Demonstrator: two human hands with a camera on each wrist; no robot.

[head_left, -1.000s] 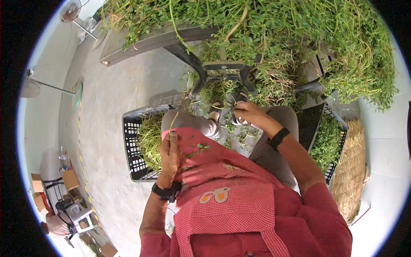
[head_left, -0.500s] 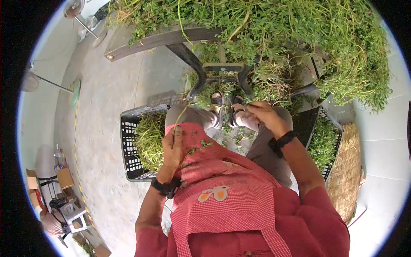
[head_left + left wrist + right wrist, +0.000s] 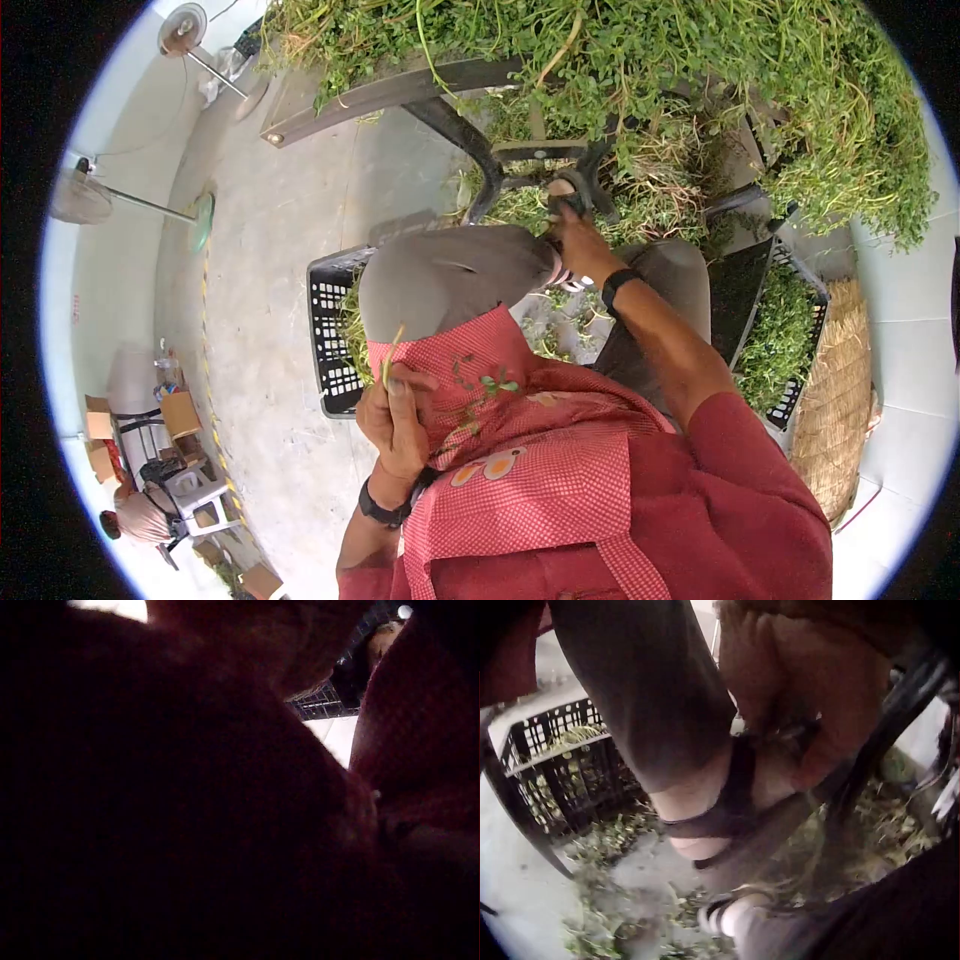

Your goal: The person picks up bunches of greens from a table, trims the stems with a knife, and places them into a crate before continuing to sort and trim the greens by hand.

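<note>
In the head view my left hand (image 3: 398,415) pinches a thin green stem (image 3: 390,360) between thumb and fingers, over the red checked apron (image 3: 540,395). Small green leaves (image 3: 498,384) show beside that hand. The left wrist view is mostly dark and does not show what it holds. My right hand (image 3: 582,245) reaches down to a dark strapped sandal (image 3: 739,791) on a raised foot. The right wrist view shows the fingers (image 3: 821,761) of that hand curled around the front of the sandal, partly in shadow.
A table (image 3: 400,92) heaped with leafy green stems (image 3: 680,60) stands ahead. Black crates (image 3: 335,350) of greens flank the legs, and loose stems (image 3: 650,190) cover the floor under the table. A straw bundle (image 3: 830,400) is at the right; two fans (image 3: 185,30) stand left.
The left knee has swung up and inward, lifting that foot. My right hand has moved from near the right knee onto its sandal. My left hand still pinches the stem, now nearer the body.
</note>
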